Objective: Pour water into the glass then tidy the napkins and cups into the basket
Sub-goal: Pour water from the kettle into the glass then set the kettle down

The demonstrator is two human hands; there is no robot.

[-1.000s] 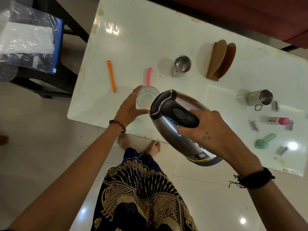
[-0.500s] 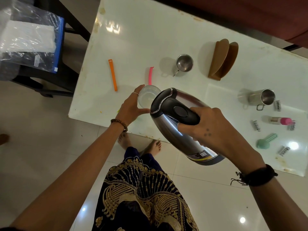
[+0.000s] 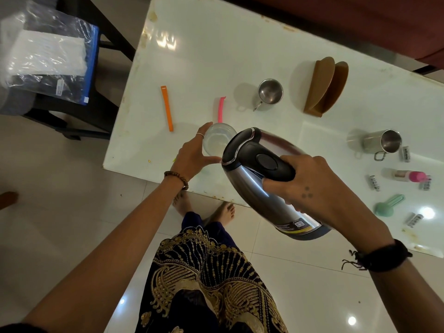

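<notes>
two hands are at work near the front edge of the glossy white table (image 3: 216,56). your left hand (image 3: 192,152) curls around the side of the clear drinking glass (image 3: 217,141), thumb and fingers touching its wall, and the glass stands upright on the table close to that edge. a little pale liquid shows in its bottom, though the level is hard to judge through the glare. your right hand (image 3: 310,188) is wrapped tight around the black handle of the brushed steel electric kettle (image 3: 262,188), which is tilted with its lid end leaning toward the glass. the spout is hidden behind the black lid, so you cannot tell whether water is running.

further back a small steel mug with a wire handle (image 3: 270,92) stands upright and looks empty. to the right a second steel mug (image 3: 384,143) lies on its side, its mouth dark and bare. between them stands a brown wooden napkin holder (image 3: 324,87); whether it holds any napkins is unclear. an orange plastic strip (image 3: 167,108) and a pink plastic strip (image 3: 221,108) lie flat beyond the glass. at the right edge a pink-capped bottle (image 3: 406,175) lies down, contents not readable, beside a mint green scoop (image 3: 388,205). on the dark chair at left sits a clear plastic bag with white folded material inside (image 3: 45,56).
</notes>
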